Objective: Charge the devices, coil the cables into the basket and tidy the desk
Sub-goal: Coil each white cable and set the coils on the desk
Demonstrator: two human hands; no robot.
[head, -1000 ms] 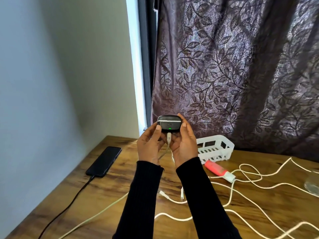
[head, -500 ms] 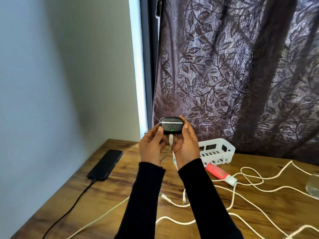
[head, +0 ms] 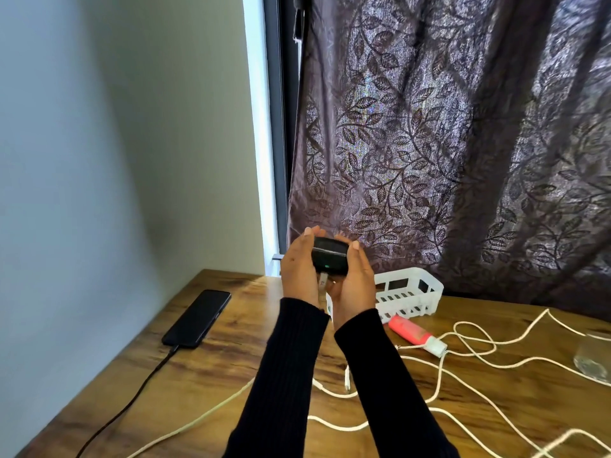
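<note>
**Earbud case plugged in, ready to set down**

You hold the black charging case (head: 330,258) above the tabletop's (head: 231,368) far edge, its green light lit and a white cable (head: 322,281) plugged in underneath. Your left hand (head: 299,271) and right hand (head: 352,279) are cupped around it. The charging step looks done; next, lower it gently near the phone (head: 197,318) without tugging the plug, then coil the loose cords toward the basket (head: 410,294)
</note>
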